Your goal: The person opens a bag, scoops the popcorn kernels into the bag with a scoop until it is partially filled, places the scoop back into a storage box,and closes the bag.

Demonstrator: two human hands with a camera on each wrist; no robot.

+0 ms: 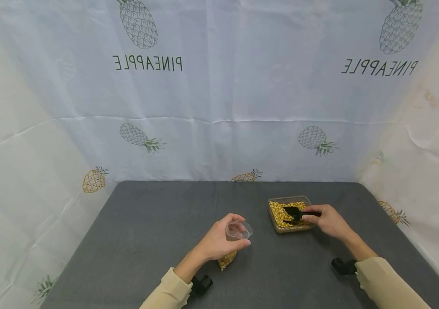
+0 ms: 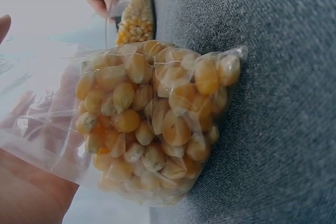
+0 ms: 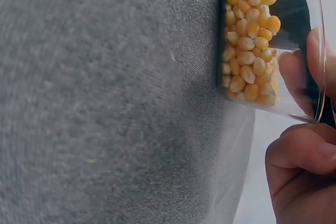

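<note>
While left hand (image 1: 217, 238) grips bag (image 2: 152, 124) | right hand (image 1: 331, 220) pinches scoop (image 1: 293, 210) | tub (image 1: 294, 229) around it | cloth (image 1: 219, 94) behind

- The far side is closed off by a bluish-white cloth (image 1: 235, 94), crossed by a horizontal crease (image 1: 188, 119).
- Large grey-outlined pineapples (image 1: 139, 25) are printed near its top, with mirrored "PINEAPPLE" lettering (image 1: 148, 63) set beneath; smaller yellow pineapples (image 1: 94, 181) are printed lower down.
- The scene is flanked by a wrinkled cream-tinted left panel (image 1: 7, 116) and a similar right panel (image 1: 431, 133).
- In front of the cloth, a dark grey surface (image 1: 154, 223) with rounded far corners is seen; a fine, fabric-like texture is revealed by the wrist views.
- Warmer tones are shown at the sides, cooler ones behind.
</note>
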